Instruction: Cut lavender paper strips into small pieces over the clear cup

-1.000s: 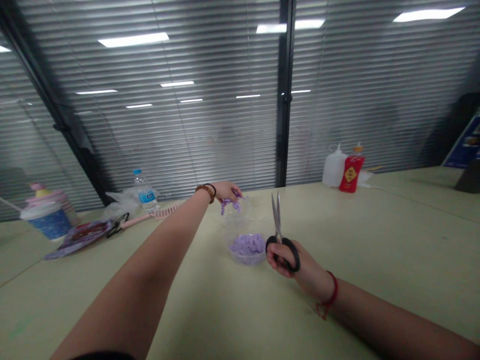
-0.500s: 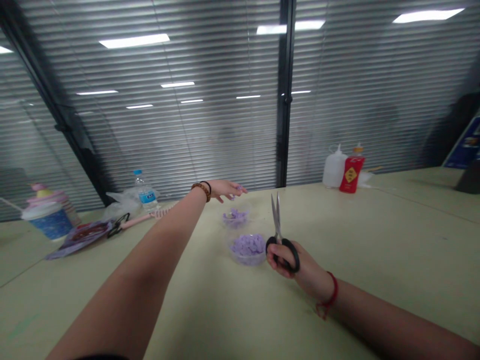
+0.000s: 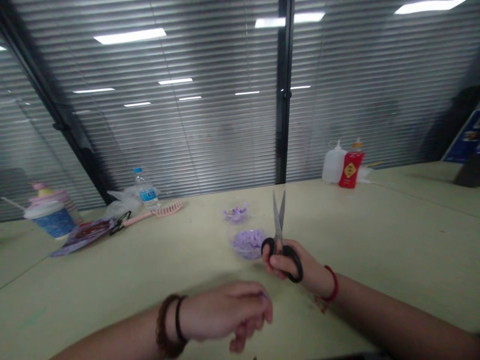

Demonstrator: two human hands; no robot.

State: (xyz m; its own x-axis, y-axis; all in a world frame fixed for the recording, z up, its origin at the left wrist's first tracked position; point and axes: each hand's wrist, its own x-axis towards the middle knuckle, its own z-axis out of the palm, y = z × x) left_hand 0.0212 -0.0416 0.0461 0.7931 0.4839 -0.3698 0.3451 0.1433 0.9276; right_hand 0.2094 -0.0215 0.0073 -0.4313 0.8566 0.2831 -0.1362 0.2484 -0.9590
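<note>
My right hand (image 3: 283, 260) grips black-handled scissors (image 3: 278, 220), with fingers through the loops and the blades slightly apart, pointing up. Just left of it is a clear bowl (image 3: 249, 255) heaped with crumpled purple pieces (image 3: 248, 240). Behind that bowl, a second clear container (image 3: 236, 220) holds fewer purple bits (image 3: 237, 212). My left hand (image 3: 228, 312) hovers over the near table, fingers curled and thumb against the index finger. A speck of purple shows at its fingertips; whether that is a nail or a held piece I cannot tell.
At the left are a blue-and-white cup (image 3: 52, 222), a purple flat packet (image 3: 84, 237), a pink hairbrush (image 3: 165, 209) and a water bottle (image 3: 147, 192). A white squeeze bottle (image 3: 333, 165) and a red bottle (image 3: 350, 170) stand at the back right. Window blinds (image 3: 210, 140) rise behind the table.
My left hand has come back from above the far container to the near table, its fingers now curled in. The scissor blades have spread a little wider in my right hand.
</note>
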